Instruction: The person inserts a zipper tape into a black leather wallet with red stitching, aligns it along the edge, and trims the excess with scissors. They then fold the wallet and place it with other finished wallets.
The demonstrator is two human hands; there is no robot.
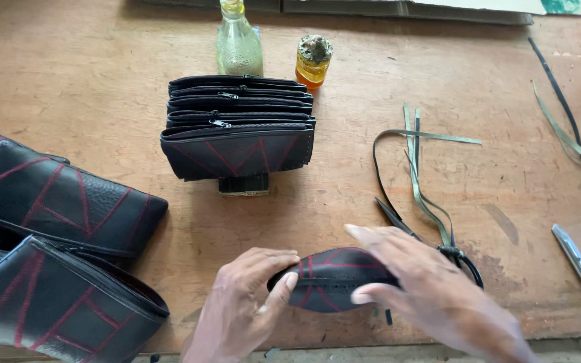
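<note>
Surface: worn wooden table (438, 87), scuffed and stained.

Pouch (334, 279): black leather, red stitched lines, lying at the near edge of the table between both hands. Left hand (250, 296): fingers curled, thumb pressed on the pouch's left end, gripping it. Right hand (425, 289): fingers spread flat over the pouch's right end, thumb tucked under its front edge; slightly blurred.

Scissors (431, 245): just right of the pouch, partly under the right hand, handles wound with black cord. Strips (415, 154): thin grey-green and black offcuts, beyond the scissors; more at far right.

Stack (240, 124): matching zipped pouches standing on edge at centre, propped on a small block (243, 185). Behind it, a clear glass bottle (239, 44) and a small jar (314, 60) of orange liquid.

Pile (55, 262): larger black pieces with red stitching, left edge.

Pen (580, 265): silver, right of the scissors.
</note>
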